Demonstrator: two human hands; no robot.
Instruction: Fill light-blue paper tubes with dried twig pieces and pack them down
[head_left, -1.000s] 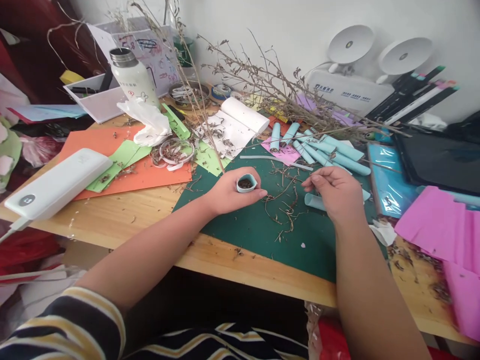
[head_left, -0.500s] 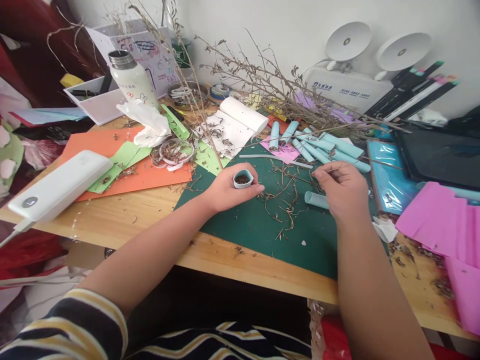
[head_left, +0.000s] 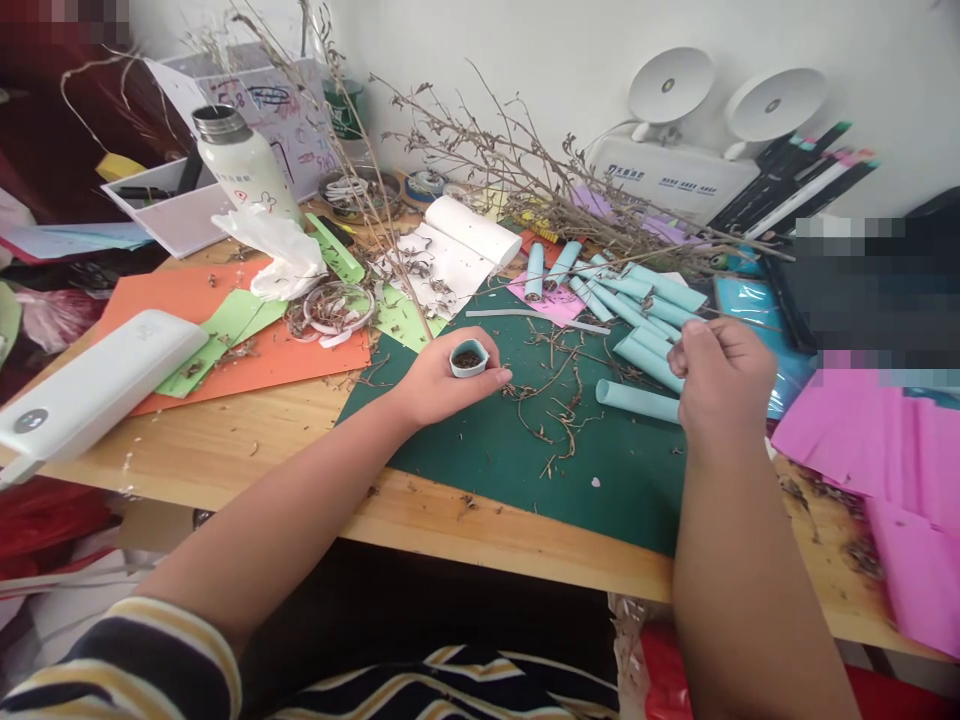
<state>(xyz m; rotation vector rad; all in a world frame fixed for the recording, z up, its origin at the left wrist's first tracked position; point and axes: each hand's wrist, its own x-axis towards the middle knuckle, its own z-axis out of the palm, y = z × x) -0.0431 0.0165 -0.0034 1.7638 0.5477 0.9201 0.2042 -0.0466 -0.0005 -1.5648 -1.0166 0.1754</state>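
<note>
My left hand (head_left: 446, 385) is wrapped around a pale blue paper tube (head_left: 468, 373), its open end facing up and dark dried plant bits showing inside. My right hand (head_left: 726, 378) is closed, thumb against curled fingers, above the right side of the green cutting mat (head_left: 480, 455). Whether anything is pinched in it is hidden. Just left of that hand lies an empty-looking blue paper tube (head_left: 637, 400). Farther back is a pile of several rolled blue tubes (head_left: 660, 290). Dry stems (head_left: 559, 405) are scattered on the mat between my hands.
Dried branches (head_left: 525, 150) stretch across the back, before a white router (head_left: 667, 180). On the left are a white power bank (head_left: 105, 380), an open bottle (head_left: 244, 160), orange paper (head_left: 247, 375) and a tape roll (head_left: 349, 325). Pink paper sheets (head_left: 840, 430) lie at right.
My right hand has moved right and closed more tightly, uncovering more of the blue tube beside it. My left hand keeps its hold on the filled tube. The view has shifted slightly right.
</note>
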